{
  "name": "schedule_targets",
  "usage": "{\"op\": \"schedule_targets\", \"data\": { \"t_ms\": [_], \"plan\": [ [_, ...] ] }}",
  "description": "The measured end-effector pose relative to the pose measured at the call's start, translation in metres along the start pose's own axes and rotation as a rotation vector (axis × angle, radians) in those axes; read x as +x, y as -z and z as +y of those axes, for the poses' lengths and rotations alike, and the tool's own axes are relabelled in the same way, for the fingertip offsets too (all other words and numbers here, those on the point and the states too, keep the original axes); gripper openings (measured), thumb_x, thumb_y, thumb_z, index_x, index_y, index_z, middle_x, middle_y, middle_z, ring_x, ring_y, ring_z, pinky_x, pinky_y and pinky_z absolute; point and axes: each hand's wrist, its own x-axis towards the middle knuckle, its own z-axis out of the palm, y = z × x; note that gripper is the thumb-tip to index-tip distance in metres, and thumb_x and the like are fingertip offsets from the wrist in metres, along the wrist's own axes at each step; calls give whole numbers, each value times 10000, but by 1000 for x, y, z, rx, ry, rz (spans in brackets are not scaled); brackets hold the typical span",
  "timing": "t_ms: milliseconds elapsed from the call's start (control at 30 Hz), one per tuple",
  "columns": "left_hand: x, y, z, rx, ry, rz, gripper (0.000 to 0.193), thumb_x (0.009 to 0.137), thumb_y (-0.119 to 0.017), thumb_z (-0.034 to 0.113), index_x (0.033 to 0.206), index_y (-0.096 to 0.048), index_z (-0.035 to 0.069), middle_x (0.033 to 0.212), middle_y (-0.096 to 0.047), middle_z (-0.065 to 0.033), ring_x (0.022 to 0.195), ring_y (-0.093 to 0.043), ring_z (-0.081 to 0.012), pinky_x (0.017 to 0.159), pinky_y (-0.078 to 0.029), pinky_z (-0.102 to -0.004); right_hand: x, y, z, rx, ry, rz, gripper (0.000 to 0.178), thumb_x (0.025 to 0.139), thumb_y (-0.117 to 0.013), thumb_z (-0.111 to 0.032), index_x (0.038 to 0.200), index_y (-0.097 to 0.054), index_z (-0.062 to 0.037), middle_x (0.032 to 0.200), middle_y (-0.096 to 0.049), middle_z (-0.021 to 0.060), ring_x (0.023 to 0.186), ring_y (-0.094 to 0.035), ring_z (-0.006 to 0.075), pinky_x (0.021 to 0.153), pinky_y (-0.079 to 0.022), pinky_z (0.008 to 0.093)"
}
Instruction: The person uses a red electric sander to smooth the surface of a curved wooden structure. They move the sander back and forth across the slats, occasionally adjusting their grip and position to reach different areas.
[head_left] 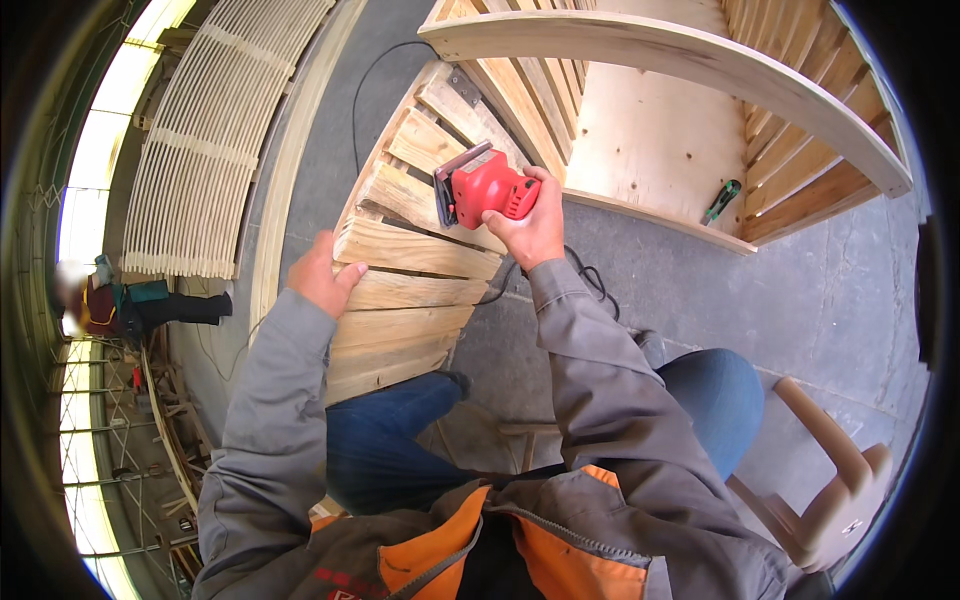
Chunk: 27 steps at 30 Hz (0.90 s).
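My right hand (535, 225) is wrapped round the body of a red electric sander (490, 187). The sander is tilted, its flat dark pad turned to the left, over a slatted wooden panel (415, 248). At the panel's left edge my left hand (322, 277) grips the end of a slat, thumb on top and fingers mostly hidden past the edge. The panel leans by my knees, and a dark metal hinge (464, 87) joins its far end to a wooden crate-like frame (660, 190).
A green-and-black utility knife (721, 202) lies inside the frame. Black cable (595, 275) trails on the floor. A beige plastic chair (835, 480) stands at the right. Stacked thin wooden strips (200, 150) lie at the left, near another person (130, 300).
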Motion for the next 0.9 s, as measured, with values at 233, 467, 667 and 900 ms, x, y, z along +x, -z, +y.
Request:
{"op": "schedule_targets", "data": {
  "t_ms": [233,467,667,900],
  "plan": [
    [28,0,-21,141,33,51,440,925,-785,260,1183,-533,9,1073,-715,-283,1013,-689,-475,864,-543,-503,-14,-14,-42,-200,226,7,901,660,-902,-169,1415,-443,9,1307,-524,239,1227,-550,407,1069,-479,450],
    [38,-6,-17,143,83,136,475,898,-815,321,1144,-555,10,1066,-718,-279,1005,-686,-479,858,-540,-510,-13,-23,9,-192,44,110,848,655,-907,-147,1363,-468,8,1253,-534,243,1182,-551,420,1035,-486,464],
    [48,-12,-22,150,74,182,497,870,-832,344,1134,-578,8,1042,-729,-266,993,-694,-470,845,-541,-507,-6,-27,13,-162,94,174,779,649,-902,-139,1293,-491,13,1214,-525,234,1145,-546,409,1009,-482,461],
    [41,-15,-10,190,107,245,490,835,-858,359,1092,-616,20,1008,-743,-232,929,-718,-432,806,-555,-482,-6,-34,11,-72,15,192,813,648,-903,-153,1306,-461,24,1242,-500,242,1178,-532,404,1030,-477,448]
  ]
}}
